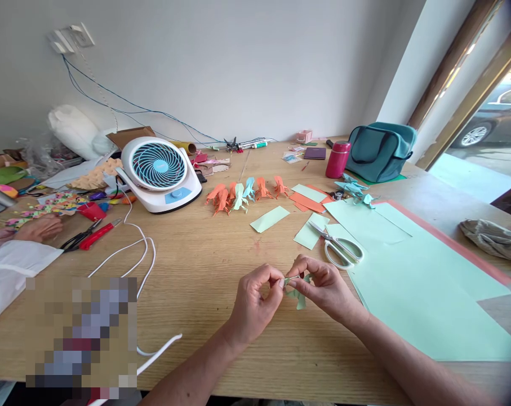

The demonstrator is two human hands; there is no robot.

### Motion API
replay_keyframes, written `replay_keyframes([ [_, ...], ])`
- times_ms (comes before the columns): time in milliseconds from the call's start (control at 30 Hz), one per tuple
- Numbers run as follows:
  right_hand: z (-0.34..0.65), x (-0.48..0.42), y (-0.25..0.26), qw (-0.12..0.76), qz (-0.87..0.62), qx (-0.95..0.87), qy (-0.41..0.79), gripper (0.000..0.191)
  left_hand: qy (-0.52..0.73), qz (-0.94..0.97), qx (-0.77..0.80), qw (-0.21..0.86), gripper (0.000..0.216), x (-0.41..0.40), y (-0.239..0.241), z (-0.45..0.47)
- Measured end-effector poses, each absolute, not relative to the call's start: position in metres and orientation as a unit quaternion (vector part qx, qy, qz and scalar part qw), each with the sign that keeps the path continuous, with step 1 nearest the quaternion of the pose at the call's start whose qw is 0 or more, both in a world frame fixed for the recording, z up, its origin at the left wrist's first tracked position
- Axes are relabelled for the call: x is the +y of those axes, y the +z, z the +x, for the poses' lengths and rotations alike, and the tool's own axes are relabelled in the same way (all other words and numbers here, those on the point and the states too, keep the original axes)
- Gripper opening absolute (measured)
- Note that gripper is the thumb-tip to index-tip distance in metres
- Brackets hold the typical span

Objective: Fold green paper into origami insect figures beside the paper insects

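Note:
Between my two hands, just above the table, is a light green paper figure (300,299) with cut or folded strips hanging down. My left hand (255,301) pinches one end of it between thumb and forefinger. The fingers of my right hand (325,287) close on its other side and hide part of it. Close to my right hand lie white-handled scissors (338,248), resting partly on pale green paper pieces (309,231). Another green paper rectangle (270,219) lies farther off. Beyond it stand several folded paper figures (239,196) in orange, green and blue.
A white fan (160,169) stands left, its cord (147,248) looping across the table. Large green sheets (420,287) cover the right side. A pink bottle (338,159) and teal bag (380,152) stand behind. At left, another person's hand (39,227) is near red-handled pliers (98,234).

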State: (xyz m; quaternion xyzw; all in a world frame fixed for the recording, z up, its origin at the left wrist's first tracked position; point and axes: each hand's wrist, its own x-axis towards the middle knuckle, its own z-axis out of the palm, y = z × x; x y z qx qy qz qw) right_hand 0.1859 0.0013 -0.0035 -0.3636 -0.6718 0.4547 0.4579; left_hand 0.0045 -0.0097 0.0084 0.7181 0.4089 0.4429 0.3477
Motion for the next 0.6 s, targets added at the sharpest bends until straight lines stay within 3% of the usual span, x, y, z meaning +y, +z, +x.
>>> replay_keyframes([
  [133,0.1862,0.0013,-0.004,0.462,-0.354,-0.672,0.458,0.015,0.462,0.744,0.396,0.276,0.017,-0.0113,0.0088,0.005],
  [400,0.1854,0.0005,0.0004,0.461,-0.321,-0.674,0.48,0.015,0.43,0.671,0.415,0.439,0.019,-0.011,0.0105,0.0071],
  [600,0.1853,-0.0003,0.0007,0.462,-0.319,-0.673,0.482,0.014,0.447,0.689,0.418,0.389,0.019,-0.0136,0.0111,0.0073],
])
